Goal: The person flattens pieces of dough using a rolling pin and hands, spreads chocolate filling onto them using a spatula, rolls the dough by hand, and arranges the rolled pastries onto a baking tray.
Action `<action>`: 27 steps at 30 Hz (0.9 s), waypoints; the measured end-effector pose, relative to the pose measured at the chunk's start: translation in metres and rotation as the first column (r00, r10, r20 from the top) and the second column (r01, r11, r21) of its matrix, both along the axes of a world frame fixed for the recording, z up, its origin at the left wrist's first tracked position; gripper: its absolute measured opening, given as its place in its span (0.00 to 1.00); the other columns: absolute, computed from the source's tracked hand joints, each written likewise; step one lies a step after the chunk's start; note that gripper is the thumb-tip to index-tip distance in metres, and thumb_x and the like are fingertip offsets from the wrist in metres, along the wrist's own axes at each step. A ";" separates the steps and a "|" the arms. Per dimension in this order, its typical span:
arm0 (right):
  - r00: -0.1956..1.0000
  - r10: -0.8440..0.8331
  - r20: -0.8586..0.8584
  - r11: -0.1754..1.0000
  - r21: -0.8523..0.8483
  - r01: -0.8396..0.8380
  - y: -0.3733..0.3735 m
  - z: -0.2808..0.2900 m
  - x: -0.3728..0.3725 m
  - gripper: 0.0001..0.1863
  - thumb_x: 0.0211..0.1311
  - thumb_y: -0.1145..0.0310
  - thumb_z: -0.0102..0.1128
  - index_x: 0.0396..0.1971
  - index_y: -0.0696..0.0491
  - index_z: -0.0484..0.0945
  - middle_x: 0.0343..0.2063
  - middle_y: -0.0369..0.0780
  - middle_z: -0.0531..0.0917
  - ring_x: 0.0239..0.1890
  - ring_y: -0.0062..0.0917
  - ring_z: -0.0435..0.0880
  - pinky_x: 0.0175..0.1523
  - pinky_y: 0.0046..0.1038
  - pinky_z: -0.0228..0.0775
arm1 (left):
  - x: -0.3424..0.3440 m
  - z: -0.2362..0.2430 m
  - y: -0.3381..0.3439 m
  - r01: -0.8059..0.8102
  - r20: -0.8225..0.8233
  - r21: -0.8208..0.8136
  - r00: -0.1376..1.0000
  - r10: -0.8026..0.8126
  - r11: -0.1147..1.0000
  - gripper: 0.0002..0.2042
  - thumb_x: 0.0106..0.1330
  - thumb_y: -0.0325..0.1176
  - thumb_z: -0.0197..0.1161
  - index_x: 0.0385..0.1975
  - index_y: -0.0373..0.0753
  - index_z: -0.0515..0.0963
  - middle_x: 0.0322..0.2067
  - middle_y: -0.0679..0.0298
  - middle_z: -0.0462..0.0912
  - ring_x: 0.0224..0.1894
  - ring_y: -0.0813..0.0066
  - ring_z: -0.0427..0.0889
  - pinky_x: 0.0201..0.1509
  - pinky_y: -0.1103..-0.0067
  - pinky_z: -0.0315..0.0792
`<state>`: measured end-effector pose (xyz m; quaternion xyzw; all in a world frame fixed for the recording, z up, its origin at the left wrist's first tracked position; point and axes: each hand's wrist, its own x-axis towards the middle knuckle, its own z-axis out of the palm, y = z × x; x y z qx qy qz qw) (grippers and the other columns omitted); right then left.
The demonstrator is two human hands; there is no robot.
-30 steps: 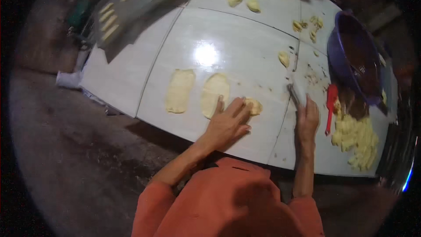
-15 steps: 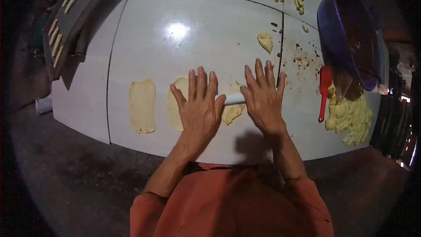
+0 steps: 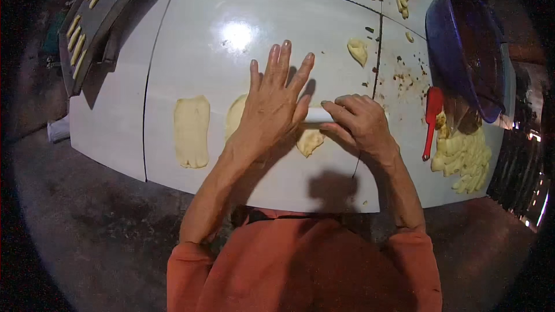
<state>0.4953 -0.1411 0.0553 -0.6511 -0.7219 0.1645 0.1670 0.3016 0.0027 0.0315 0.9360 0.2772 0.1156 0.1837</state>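
My left hand (image 3: 272, 104) lies open with fingers spread, its palm over a white rolling pin (image 3: 318, 115). My right hand (image 3: 358, 124) curls round the pin's right end. The pin lies across a small irregular dough piece (image 3: 309, 143). A rolled dough oval (image 3: 234, 112) is partly hidden beneath my left hand. Left of it lies a flattened rectangular sheet of dough (image 3: 191, 132). A small dough lump (image 3: 357, 51) sits farther back.
A tray (image 3: 99, 20) with dough strips stands at left on the white tiled table (image 3: 110, 130). At right are a purple basin (image 3: 462, 49), a red spatula (image 3: 432, 110), a heap of yellow pieces (image 3: 462, 156) and crumbs. More dough pieces lie along the back.
A second ago my right hand came in at the right with the pin. It brought the pin onto the dough. Since then my left hand has slid forward and my right fingers have curled round the pin.
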 end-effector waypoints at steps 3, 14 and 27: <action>0.999 0.006 0.052 0.999 0.044 -0.008 -0.002 0.002 -0.009 0.28 0.67 0.48 0.64 0.60 0.50 0.80 0.53 0.45 0.81 0.55 0.39 0.80 0.58 0.45 0.70 | -0.004 -0.007 -0.021 0.029 0.035 -0.007 0.999 -0.029 1.000 0.34 0.77 0.48 0.57 0.79 0.45 0.59 0.79 0.40 0.50 0.81 0.38 0.47 0.78 0.36 0.43; 0.930 -0.269 0.249 0.963 0.097 0.253 -0.119 -0.048 -0.073 0.35 0.65 0.47 0.68 0.71 0.38 0.72 0.71 0.38 0.72 0.72 0.33 0.68 0.77 0.52 0.48 | -0.064 -0.011 -0.142 -0.020 -0.055 -0.088 0.998 0.016 0.996 0.33 0.73 0.44 0.63 0.74 0.35 0.66 0.74 0.50 0.67 0.78 0.45 0.62 0.78 0.41 0.49; 0.968 -0.229 0.100 0.973 -0.009 0.231 -0.062 -0.024 -0.048 0.31 0.75 0.49 0.57 0.71 0.49 0.73 0.72 0.48 0.68 0.69 0.42 0.68 0.68 0.51 0.58 | -0.050 -0.015 -0.115 -0.160 -0.120 0.122 0.977 0.175 0.979 0.33 0.77 0.52 0.56 0.74 0.36 0.66 0.75 0.50 0.66 0.79 0.51 0.60 0.77 0.33 0.33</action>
